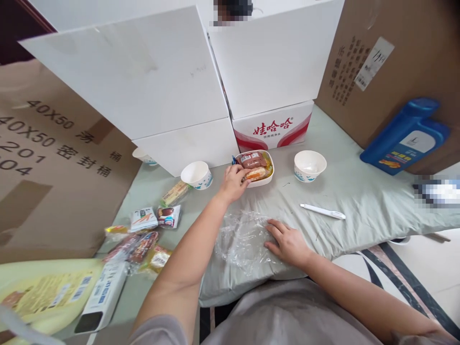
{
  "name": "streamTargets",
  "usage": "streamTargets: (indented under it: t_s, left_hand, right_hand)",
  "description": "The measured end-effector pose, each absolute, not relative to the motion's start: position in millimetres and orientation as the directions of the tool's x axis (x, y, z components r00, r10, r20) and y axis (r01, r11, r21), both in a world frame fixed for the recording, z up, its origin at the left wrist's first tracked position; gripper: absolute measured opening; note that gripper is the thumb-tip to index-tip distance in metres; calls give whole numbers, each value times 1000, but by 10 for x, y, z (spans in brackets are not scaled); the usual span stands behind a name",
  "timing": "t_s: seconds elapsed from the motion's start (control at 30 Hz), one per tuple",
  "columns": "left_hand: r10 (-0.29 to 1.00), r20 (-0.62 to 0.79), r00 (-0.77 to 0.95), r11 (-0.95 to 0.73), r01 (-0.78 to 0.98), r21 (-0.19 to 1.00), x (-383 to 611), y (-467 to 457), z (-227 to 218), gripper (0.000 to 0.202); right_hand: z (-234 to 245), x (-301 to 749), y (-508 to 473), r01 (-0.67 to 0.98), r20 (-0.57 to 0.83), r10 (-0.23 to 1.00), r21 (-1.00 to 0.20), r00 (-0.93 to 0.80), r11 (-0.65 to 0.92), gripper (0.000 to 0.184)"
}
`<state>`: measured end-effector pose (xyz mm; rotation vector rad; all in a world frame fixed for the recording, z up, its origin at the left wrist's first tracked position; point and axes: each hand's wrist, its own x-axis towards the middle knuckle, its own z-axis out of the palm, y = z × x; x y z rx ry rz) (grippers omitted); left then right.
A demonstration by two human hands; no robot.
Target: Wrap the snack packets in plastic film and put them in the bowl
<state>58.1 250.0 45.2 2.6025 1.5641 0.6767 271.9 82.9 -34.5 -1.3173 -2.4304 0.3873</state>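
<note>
My left hand [233, 183] reaches to the left end of a white oval container [265, 182], its fingers and thumb closed round the end of a wrapped orange-and-white snack [257, 173] inside. Behind that snack, in the same container, lies a reddish-brown wrapped snack [251, 159]. My right hand [287, 243] rests with spread fingers at the right edge of a crumpled clear plastic bag [242, 242], which lies flat on the grey-green cloth [302, 266].
Paper bowls stand left [197, 176] and right [309, 166] of the container. A white cutter-like pen [322, 211] lies to the right. Several packaged snacks [143, 219] are at left. White boxes [273, 127], a blue bottle [404, 139] and a yellow jug [46, 292] surround the space.
</note>
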Motion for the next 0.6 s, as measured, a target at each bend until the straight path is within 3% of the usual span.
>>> streamTargets:
  t_s: [0.2,0.4,0.5,0.6]
  left_hand:
    - [797,446,407,-558,780,284,550,2574,422,29]
    - [789,611,68,-433,767,473,575,2707,586,27]
    - [728,682,-69,-344,824,450,575,2814,768,27]
    - [759,651,-4,-310,877,367,612,2977,923,27]
  right_hand:
    - [-340,2713,830,757,168,848,-390,-502,525,42]
    - [-321,2710,825,749,168,847,-403,-505,526,40]
    - [-302,2710,824,750,152,849,-409,-506,520,38]
    - [-287,2705,822,761,134,856,-405,-499,507,36]
